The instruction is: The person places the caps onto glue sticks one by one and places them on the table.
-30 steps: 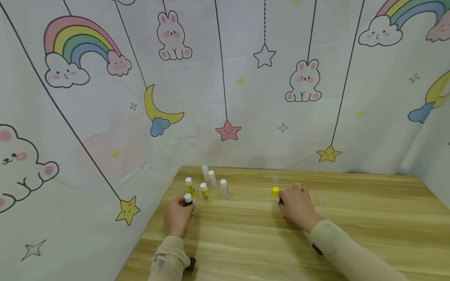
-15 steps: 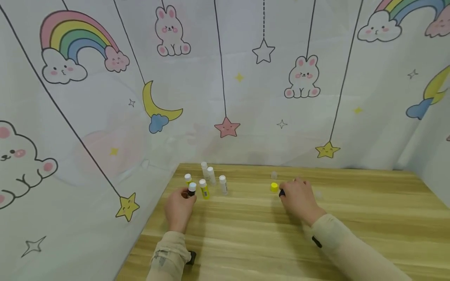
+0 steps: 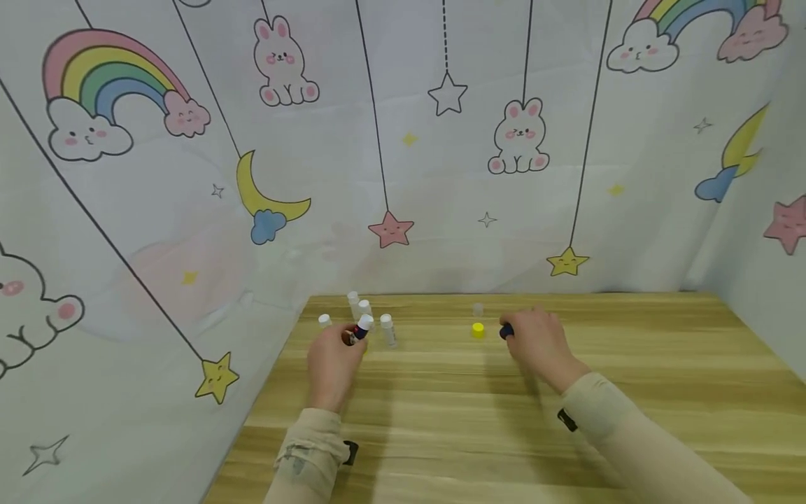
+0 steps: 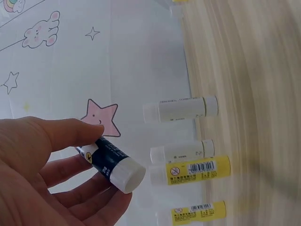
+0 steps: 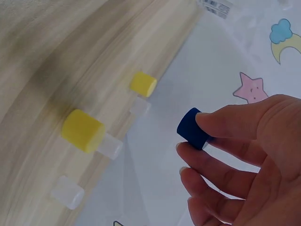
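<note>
My left hand [image 3: 334,367] pinches a dark blue glue stick [image 4: 109,162] between thumb and fingers, tilted, its white end pointing away from the palm. Between the thumb and index finger of my right hand [image 3: 543,344] is a dark blue cap [image 5: 192,128]. Both hands are raised, well apart. Close to the left hand stand white glue sticks [image 4: 182,109] and yellow glue sticks [image 4: 200,171], upright; in the head view that hand partly hides the yellow ones. Near the right hand a yellow cap [image 3: 478,330] and a translucent cap [image 3: 478,309] sit on the table.
The wooden table [image 3: 441,427] ends at the back against a printed fabric curtain [image 3: 441,259], which also runs along the left side. In the right wrist view, a larger-looking yellow cap [image 5: 83,131] and another translucent cap [image 5: 67,192] lie on the wood.
My left hand has lifted the blue glue stick, moved it right and tilted it. My right hand has risen a little with the blue cap. The head view has shifted slightly right.
</note>
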The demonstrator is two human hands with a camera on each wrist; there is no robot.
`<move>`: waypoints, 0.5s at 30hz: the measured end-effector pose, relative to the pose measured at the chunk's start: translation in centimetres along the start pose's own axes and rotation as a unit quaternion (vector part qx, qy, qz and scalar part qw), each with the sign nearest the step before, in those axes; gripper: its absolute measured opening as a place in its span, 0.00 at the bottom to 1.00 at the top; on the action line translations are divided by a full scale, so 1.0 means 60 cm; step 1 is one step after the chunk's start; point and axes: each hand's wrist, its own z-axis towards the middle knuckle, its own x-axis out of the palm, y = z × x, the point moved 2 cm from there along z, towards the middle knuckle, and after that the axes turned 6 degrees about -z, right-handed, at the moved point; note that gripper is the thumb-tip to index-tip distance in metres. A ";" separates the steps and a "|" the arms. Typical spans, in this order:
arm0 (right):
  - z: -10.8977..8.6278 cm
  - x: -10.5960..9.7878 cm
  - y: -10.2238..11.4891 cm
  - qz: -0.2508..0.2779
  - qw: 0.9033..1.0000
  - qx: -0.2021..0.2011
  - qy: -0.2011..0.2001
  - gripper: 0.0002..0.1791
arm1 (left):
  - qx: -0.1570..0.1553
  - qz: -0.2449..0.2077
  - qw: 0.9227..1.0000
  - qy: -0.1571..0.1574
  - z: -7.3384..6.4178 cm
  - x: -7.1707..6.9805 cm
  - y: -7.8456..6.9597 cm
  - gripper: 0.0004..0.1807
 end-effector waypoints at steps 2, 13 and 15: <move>-0.002 -0.007 -0.003 0.016 1.000 -0.005 -0.008 0.14 | 0.018 -0.005 1.000 0.010 -0.001 0.006 -0.014 0.12; -0.015 -0.028 -0.023 0.085 0.996 0.022 -0.013 0.16 | 0.096 -0.009 0.994 0.045 -0.009 0.044 -0.065 0.14; -0.019 -0.031 -0.025 0.096 0.995 0.028 -0.021 0.16 | 0.111 -0.006 0.993 0.050 -0.012 0.049 -0.072 0.15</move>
